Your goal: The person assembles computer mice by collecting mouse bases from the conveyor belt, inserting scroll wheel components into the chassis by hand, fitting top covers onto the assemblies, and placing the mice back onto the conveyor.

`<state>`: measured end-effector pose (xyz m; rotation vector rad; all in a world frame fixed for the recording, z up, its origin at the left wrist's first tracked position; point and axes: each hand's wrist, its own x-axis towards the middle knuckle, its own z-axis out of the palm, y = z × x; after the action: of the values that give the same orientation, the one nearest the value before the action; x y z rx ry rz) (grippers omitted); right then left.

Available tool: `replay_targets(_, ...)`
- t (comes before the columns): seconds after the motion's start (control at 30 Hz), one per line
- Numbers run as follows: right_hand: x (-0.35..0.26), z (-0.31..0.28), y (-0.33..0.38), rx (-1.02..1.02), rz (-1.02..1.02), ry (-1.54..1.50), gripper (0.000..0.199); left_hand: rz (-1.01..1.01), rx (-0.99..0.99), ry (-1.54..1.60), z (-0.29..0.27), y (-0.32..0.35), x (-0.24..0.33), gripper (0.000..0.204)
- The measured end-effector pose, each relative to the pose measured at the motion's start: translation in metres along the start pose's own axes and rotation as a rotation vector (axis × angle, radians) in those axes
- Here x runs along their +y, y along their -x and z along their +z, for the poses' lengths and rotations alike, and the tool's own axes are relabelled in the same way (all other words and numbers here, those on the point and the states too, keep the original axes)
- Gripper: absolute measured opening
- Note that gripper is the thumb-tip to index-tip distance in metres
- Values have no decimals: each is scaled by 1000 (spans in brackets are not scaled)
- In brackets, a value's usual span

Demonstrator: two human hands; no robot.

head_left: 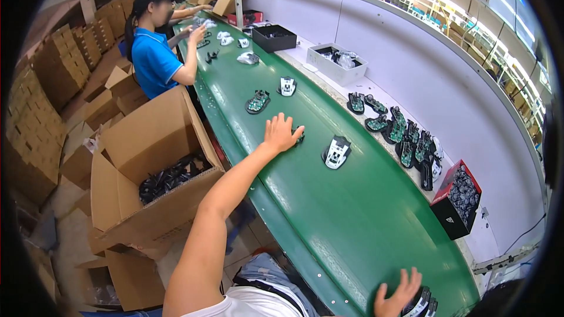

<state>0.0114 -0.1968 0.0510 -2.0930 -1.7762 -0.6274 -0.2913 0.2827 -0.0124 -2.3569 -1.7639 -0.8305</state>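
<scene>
My left hand (281, 134) reaches over the green conveyor belt with its fingers curved over a mouse base with a circuit board (300, 135). Most of that base is hidden beneath the hand. Just to its right lies a white and black mouse shell (336, 152). Farther up the belt are another mouse base with a green circuit board (258, 101) and a second white shell (286, 86). Low in the view, my right hand (399, 298) is held with fingers apart, nothing visible in it, beside dark mouse parts (420, 303) at the lower edge.
Several circuit-board mouse bases (397, 124) line the ledge, near a black and red box of small parts (460, 199). A white tray (337, 64) and a black tray (274, 38) stand farther back. An open carton of black parts (158, 199) is at left; a co-worker in blue (154, 61) stands beyond.
</scene>
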Motion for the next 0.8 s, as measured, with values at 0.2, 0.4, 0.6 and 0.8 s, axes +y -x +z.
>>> replay_targets(0.2,-11,37,1,-36,10,-215,47,-57,103,-166,14,-41,-11,52)
replay_targets(0.4,0,39,6,-104,37,-305,52,-463,-10,-406,-9,-77,-56,108)
replay_targets(0.6,0,40,10,-82,52,-279,54,-475,-236,-343,-33,-75,-76,90)
replay_targets(0.8,3,33,14,-161,150,-358,54,-167,-487,-204,-55,-80,-50,102)
